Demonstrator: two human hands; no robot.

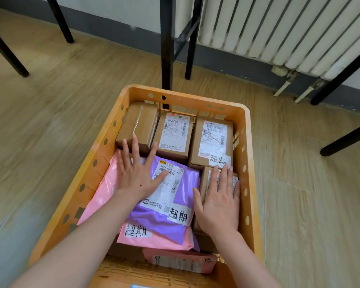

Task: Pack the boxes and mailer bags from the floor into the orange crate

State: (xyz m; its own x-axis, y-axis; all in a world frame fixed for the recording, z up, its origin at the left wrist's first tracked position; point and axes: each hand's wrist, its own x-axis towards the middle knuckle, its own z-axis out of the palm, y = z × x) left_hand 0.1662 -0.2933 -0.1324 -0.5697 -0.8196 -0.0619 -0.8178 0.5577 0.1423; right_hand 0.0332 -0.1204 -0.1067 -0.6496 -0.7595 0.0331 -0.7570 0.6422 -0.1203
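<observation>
The purple bag (154, 221) lies on the pink bag (106, 190) inside the crate (195, 101), with three boxes (173, 134) packed along its far wall. Your left hand (137, 175) rests open and flat on the purple bag, and your right hand (218, 202) lies open, fingers straight, on the near box (205, 178). Press sideways and the slick bags may slide apart. The pink bag rides up the left wall and could spring back. Heavy pressure might dent the near box.
</observation>
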